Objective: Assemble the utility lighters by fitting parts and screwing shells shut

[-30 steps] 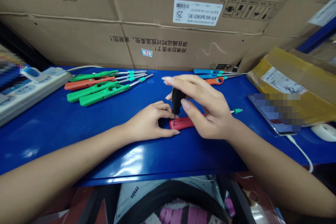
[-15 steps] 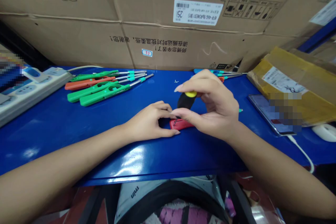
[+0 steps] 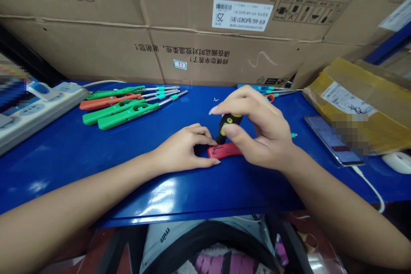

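Observation:
A red long-nosed lighter (image 3: 224,150) lies flat on the blue table (image 3: 64,154), its teal tip poking out to the right of my right hand. My left hand (image 3: 183,150) pinches the near end of its red handle between thumb and fingers. My right hand (image 3: 257,130) is closed on a small black screwdriver with a yellow cap (image 3: 226,126), tilted, its tip resting on the red handle.
Several green lighters and an orange one (image 3: 128,102) lie at the back left. More blue and orange lighters (image 3: 266,90) sit behind my right hand. A white power strip (image 3: 35,109) lies left, with a phone (image 3: 334,139), taped parcel (image 3: 359,98) and mouse (image 3: 396,162) right, and cardboard boxes (image 3: 192,21) behind.
The screwdriver stood upright a second ago and now leans to the right. My right-hand fingers have shifted round its handle. The left hand and red lighter have stayed put.

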A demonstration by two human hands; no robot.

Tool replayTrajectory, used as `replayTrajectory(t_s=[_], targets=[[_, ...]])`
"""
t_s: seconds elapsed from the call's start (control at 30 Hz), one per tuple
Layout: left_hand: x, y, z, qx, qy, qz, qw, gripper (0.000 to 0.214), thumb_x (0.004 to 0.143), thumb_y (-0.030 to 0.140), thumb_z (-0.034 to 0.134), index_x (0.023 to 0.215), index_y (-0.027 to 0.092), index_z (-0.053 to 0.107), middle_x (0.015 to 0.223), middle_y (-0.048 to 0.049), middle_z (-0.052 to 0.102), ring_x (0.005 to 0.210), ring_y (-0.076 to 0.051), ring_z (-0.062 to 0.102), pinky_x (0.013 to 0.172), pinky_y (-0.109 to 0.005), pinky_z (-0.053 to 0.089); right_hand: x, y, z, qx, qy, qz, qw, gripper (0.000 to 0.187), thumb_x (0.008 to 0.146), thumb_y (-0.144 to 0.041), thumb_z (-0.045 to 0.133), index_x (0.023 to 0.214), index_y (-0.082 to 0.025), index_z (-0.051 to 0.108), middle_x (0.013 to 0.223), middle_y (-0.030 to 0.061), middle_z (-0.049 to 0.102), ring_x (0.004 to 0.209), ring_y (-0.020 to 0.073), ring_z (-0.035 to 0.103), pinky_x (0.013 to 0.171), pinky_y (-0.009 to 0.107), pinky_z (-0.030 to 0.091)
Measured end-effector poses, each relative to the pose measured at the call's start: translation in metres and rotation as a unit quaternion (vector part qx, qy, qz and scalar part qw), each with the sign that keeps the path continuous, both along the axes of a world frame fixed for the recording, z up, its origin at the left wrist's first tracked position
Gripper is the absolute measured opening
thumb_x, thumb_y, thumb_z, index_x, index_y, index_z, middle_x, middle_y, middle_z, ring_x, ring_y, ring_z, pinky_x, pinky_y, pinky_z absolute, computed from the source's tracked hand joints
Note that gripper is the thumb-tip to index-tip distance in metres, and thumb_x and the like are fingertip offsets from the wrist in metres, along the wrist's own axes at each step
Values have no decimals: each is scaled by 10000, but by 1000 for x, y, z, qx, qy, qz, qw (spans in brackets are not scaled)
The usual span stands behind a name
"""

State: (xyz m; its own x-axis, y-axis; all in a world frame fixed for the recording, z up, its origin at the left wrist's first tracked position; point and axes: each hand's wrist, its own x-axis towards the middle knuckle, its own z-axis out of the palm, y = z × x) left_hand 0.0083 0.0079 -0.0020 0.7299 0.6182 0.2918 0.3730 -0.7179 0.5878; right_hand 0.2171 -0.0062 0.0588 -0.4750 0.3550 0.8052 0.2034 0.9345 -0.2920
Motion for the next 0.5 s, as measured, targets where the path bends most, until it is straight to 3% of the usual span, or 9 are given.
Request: replayTrajectory(t_s=[0.13,0.3,0.43,0.5], targets=[[0,0,0,10,1,-3,1000,288,831,429,783,1013,205,778,1007,-55,740,998,-246,658,931,-382,499,4,-2,4,-62,-21,50,997,304,1009,-185,486,1279,-202,626,1165,90,712,1104,223,668,942,427,582],[1,-1,1,6,18,8,1000,285,833,417,783,1009,192,779,908,-40,708,874,-211,658,837,-347,510,3,-4,0,-2,15,-32,999,248,952,-268,655,1196,-245,692,989,43,715,958,203,684,867,385,608],[1,-1,0,13,16,7,1000,281,838,410,777,1006,185,784,934,-53,705,901,-218,654,851,-352,505,4,-5,2,-29,-39,4,999,367,1035,-231,471,1384,-231,584,1216,66,693,1093,201,663,964,413,578],[1,-1,0,17,14,12,1000,274,830,415,783,972,180,782,897,-44,695,866,-210,646,823,-343,500,5,-5,2,-51,-44,9,998,389,1029,-220,492,1412,-234,558,1187,58,699,1054,186,667,944,395,583]])
